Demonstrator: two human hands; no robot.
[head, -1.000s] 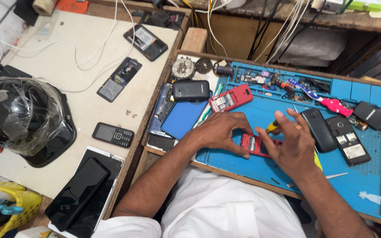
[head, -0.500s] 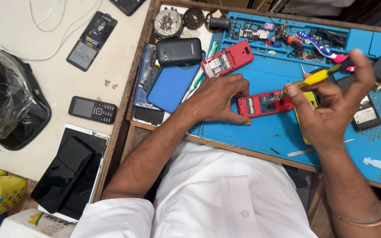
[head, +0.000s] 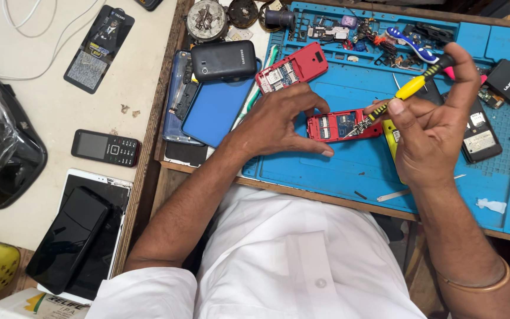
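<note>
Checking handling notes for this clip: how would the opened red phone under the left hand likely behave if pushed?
The opened red phone lies flat on the blue mat, so it would probably slide, not tip. Its exposed insides look fragile. Left hand seems to steady it.

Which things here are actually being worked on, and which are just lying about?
In use:
- opened red phone body, steadied by left hand
- yellow-handled screwdriver in right hand, tip at that phone
- blue work mat

Lying about:
- second red phone shell
- black keypad phone
- blue flat case
- white toothbrush
</note>
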